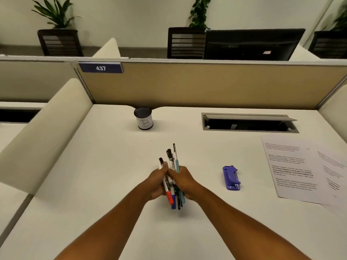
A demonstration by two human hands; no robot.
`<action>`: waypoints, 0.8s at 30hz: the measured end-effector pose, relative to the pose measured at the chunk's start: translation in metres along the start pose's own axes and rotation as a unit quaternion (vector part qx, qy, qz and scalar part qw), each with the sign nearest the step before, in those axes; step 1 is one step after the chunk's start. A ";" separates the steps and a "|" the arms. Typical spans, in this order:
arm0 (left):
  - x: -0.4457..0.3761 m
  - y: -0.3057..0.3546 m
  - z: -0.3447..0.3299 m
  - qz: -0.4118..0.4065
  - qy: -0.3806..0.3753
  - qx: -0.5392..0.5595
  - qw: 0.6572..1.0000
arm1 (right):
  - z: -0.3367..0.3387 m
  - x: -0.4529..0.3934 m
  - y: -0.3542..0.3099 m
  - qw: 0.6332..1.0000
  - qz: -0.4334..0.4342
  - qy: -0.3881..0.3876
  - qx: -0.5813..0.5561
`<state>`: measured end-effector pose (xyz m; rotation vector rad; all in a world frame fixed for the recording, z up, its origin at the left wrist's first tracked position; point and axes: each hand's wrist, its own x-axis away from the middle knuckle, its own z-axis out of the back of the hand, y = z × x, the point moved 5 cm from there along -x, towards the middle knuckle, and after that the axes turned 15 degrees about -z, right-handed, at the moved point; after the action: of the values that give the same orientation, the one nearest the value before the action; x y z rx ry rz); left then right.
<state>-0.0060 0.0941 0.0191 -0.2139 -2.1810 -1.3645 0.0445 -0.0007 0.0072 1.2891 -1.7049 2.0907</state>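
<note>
A bundle of several pens and markers [171, 162] stands out above and below my two hands at the middle of the white desk [105, 166]. My left hand [156, 182] grips the bundle from the left and my right hand [183, 182] grips it from the right, fingers curled round it. One marker has a red cap at its near end, others are black, blue and teal. A black pen cup [143, 118] with a white label marked "B" stands upright and looks empty at the back of the desk.
A purple stapler [231, 178] lies to the right of my hands. Printed paper sheets [300, 169] lie at the right edge. A cable tray opening [249, 122] sits at the back right. A tan partition [206, 85] closes the back, and a cream divider [43, 132] closes the left.
</note>
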 end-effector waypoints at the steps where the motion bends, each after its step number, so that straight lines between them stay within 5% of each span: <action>1: -0.004 0.005 0.011 -0.012 0.020 0.001 1.000 | -0.005 -0.005 -0.003 1.000 0.003 0.014 0.003; 6: -0.030 0.024 0.079 -0.021 0.134 0.007 0.991 | -0.030 -0.030 -0.017 0.999 -0.012 0.044 0.022; 13: -0.067 0.055 0.108 0.001 0.060 -0.018 0.998 | -0.078 -0.057 -0.033 0.999 -0.026 0.016 0.020; 24: -0.116 0.104 0.162 -0.047 0.080 -0.145 0.985 | -0.110 -0.118 -0.077 0.992 -0.085 0.091 0.011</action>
<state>0.0736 0.3016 -0.0153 -0.1038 -1.8764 -1.6910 0.1067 0.1656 -0.0161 1.1643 -1.4499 2.0627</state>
